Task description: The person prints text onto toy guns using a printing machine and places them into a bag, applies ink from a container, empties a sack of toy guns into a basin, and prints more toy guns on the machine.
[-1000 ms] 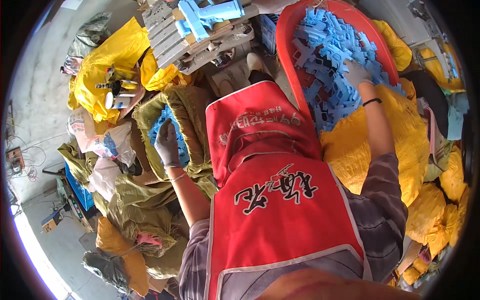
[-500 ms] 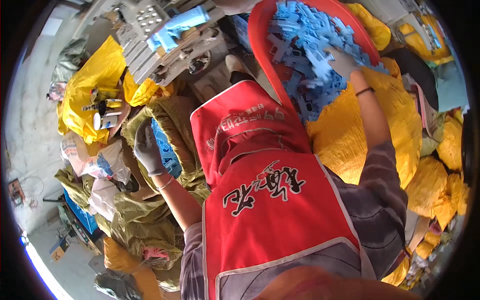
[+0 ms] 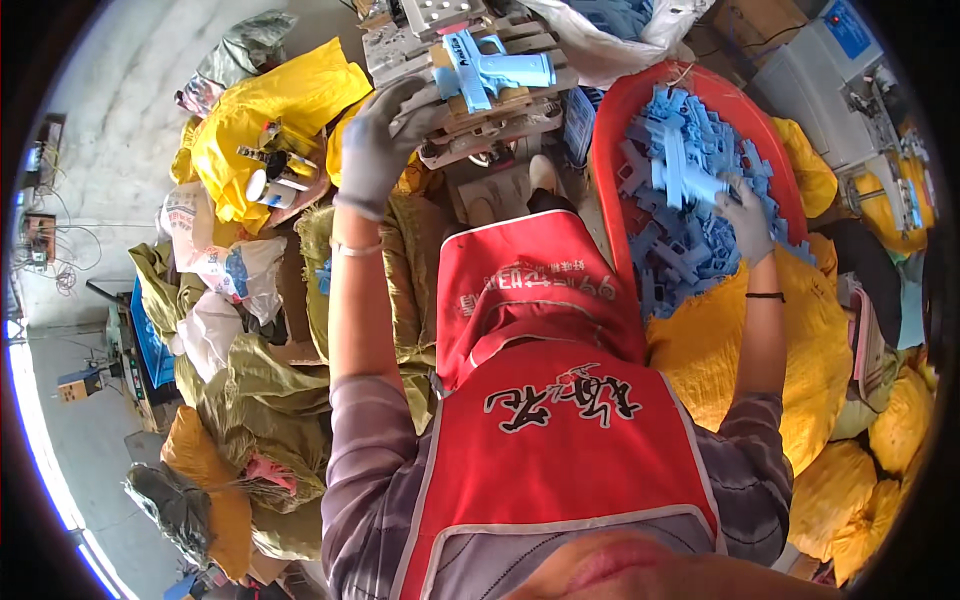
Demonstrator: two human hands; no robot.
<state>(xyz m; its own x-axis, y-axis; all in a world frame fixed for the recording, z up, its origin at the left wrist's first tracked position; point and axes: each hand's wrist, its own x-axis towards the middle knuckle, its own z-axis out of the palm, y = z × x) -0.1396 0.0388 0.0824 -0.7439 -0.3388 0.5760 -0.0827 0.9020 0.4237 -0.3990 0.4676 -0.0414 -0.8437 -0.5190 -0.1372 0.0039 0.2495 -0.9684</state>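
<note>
At the upper right of the frame, the grey-gloved right hand (image 3: 743, 218) has its fingers closed on the handle end of a light-blue toy pistol (image 3: 678, 165), positioned above the similar blue parts (image 3: 690, 245) in the red tub (image 3: 606, 175). At the upper centre-left, the gloved left hand (image 3: 372, 150) is open, fingers parted and curved, beside a slatted grey stand (image 3: 398, 52) bearing a second light-blue pistol (image 3: 487, 70) with dark marking. Compared with half a second earlier, the left hand has moved from the olive sack (image 3: 412, 260) toward the stand, and the held pistol, previously blurred, is distinct.
</note>
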